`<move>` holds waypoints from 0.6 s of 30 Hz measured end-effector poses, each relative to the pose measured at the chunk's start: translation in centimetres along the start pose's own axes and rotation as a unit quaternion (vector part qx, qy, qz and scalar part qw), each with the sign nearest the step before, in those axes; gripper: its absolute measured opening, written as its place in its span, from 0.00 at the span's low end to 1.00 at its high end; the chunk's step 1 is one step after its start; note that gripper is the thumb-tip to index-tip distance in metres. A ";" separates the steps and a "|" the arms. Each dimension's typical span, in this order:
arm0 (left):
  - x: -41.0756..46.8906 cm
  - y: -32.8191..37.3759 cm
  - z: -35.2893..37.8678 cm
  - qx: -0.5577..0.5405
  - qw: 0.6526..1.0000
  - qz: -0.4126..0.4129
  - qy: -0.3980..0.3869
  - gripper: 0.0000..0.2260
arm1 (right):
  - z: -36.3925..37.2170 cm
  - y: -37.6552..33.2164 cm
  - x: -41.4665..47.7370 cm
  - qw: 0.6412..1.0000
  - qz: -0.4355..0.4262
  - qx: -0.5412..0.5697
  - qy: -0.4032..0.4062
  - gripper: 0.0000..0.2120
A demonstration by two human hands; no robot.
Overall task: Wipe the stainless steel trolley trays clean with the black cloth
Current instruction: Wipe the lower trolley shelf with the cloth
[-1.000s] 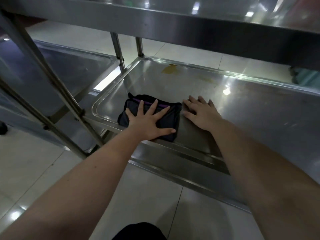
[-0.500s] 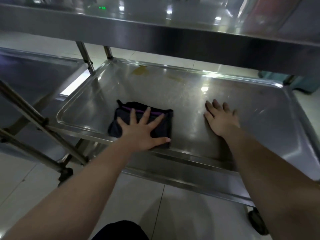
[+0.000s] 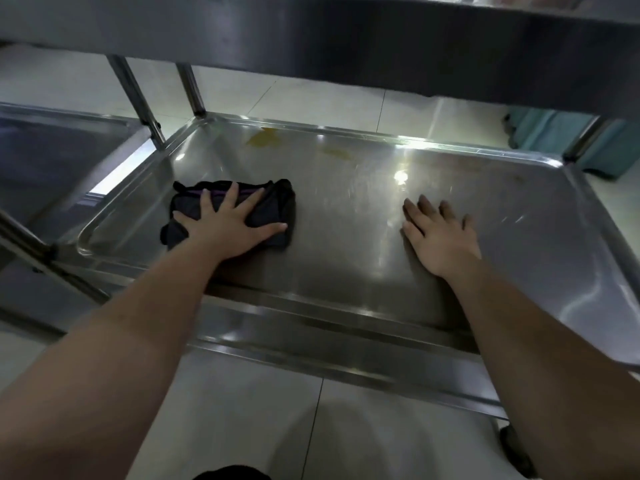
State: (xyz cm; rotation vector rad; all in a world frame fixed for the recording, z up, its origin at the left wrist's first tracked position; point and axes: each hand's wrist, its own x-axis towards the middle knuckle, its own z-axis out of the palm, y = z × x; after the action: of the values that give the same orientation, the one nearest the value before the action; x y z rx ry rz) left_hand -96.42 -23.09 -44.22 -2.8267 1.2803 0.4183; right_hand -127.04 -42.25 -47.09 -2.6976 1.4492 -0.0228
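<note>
Now | left hand (image 3: 228, 230) spread flat on black cloth (image 3: 277, 216), long axis left-right | right hand (image 3: 440, 237) flat on tray (image 3: 571, 237)

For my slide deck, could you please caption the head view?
Left hand presses black cloth flat on steel tray; right hand braces beside.

The black cloth (image 3: 232, 213) lies folded flat, purple-edged, at the tray's (image 3: 519, 258) left end. The steel tray shows yellowish stains (image 3: 265, 140) near its far rim.
</note>
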 end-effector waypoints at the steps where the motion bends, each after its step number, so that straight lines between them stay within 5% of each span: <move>1: 0.5 -0.1 -0.1 0.002 1.000 -0.004 -0.004 0.46 | 0.1 -0.1 0.0 1.000 0.003 -0.003 -0.001 0.25; 10: -0.3 16.8 1.7 0.029 0.990 0.138 -0.015 0.43 | 0.0 0.2 0.0 1.000 0.007 0.006 -0.004 0.26; 14: 1.4 12.7 1.6 0.016 0.990 0.142 0.017 0.42 | 0.1 0.9 0.2 1.000 -0.005 0.022 0.001 0.26; 18: 4.7 4.0 -0.9 0.006 0.999 0.042 0.017 0.44 | 0.2 0.8 0.2 1.000 -0.003 0.023 0.011 0.26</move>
State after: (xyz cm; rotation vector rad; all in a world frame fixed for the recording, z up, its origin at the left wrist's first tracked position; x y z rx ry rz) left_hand -96.23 -29.37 -44.13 -2.7894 1.4082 0.3662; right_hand -127.58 -42.86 -47.36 -2.6731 1.4278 -0.0855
